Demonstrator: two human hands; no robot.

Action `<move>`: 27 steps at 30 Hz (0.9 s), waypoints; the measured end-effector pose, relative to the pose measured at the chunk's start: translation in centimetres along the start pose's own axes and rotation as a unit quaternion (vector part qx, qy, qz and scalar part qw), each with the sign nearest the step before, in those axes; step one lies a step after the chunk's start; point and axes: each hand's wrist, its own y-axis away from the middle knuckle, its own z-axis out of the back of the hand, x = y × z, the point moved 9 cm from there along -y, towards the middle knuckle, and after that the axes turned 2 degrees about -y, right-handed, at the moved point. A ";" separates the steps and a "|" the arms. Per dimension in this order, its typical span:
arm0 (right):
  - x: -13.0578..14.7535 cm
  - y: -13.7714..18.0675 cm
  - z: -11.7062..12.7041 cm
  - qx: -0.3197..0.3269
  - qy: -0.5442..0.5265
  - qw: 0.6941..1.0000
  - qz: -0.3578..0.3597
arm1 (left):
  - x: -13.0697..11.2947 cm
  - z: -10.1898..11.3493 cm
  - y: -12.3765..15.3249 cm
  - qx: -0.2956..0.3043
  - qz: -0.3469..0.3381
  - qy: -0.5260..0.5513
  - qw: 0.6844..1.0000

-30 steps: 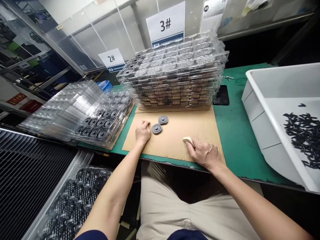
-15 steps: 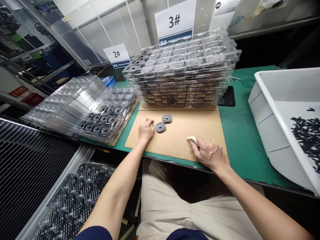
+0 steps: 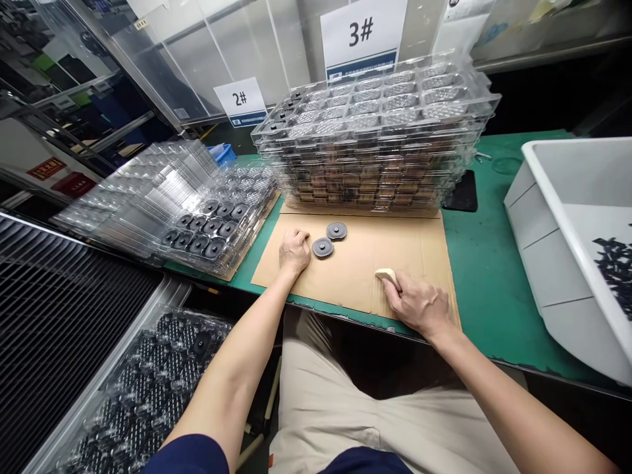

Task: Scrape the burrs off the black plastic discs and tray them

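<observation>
My left hand (image 3: 295,251) rests on a cardboard sheet (image 3: 345,283) with its fingers curled closed; whether anything small is inside them is hidden. Just right of it lie two dark grey rounded discs, each with a small knob in the middle: the nearer disc (image 3: 322,247) and the farther disc (image 3: 336,231), close together. Over the right part of the cardboard, my right hand (image 3: 419,304) is closed around a flat cream-coloured block (image 3: 386,274), whose rounded end sticks out past the thumb and fingers.
Behind the cardboard rises a stack of clear plastic trays (image 3: 375,151). To the left, a clear tray (image 3: 205,230) holds several dark discs. A phone-like black slab (image 3: 461,191) lies beside the stack. At right stands a white bin (image 3: 543,263) containing small black pieces (image 3: 615,266).
The view has shifted slightly, so everything sits a little farther right in the picture. Both hands keep their places on the cardboard, and the two discs have not moved on it.
</observation>
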 end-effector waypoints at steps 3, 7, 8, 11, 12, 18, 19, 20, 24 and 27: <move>0.1 0.0 0.1 -0.005 0.004 1.000 0.006 | -0.1 0.1 0.0 -0.004 -0.004 -0.003 1.000; 0.1 -0.1 0.2 -0.008 0.000 1.000 0.008 | -0.3 0.3 0.0 -0.009 -0.012 -0.008 1.000; 0.1 -0.1 0.2 -0.008 -0.002 1.000 0.008 | -0.4 0.3 0.0 -0.011 -0.014 -0.009 1.000; 0.0 -0.1 0.1 -0.003 -0.010 1.000 0.004 | -0.7 0.6 0.1 -0.015 -0.026 -0.013 0.999; -0.1 -0.1 0.1 -0.002 -0.014 1.000 0.003 | -0.9 0.6 0.1 -0.015 -0.032 -0.015 0.999; -0.1 -0.1 0.0 -0.003 -0.017 1.000 -0.001 | -2.9 0.5 0.7 0.021 -0.109 -0.016 0.994; -0.1 -0.1 0.0 -0.004 -0.016 1.000 0.000 | -3.1 0.5 0.7 0.024 -0.116 -0.016 0.993; -0.1 -0.1 0.0 -0.004 -0.015 1.000 0.001 | -3.2 0.5 0.8 0.026 -0.120 -0.017 0.992; 0.0 -0.1 0.0 -0.004 -0.010 1.000 0.003 | -3.2 0.6 0.8 0.023 -0.119 -0.021 0.992; 0.0 -0.1 0.0 -0.002 -0.007 1.000 0.004 | -3.1 0.6 0.8 0.018 -0.113 -0.022 0.993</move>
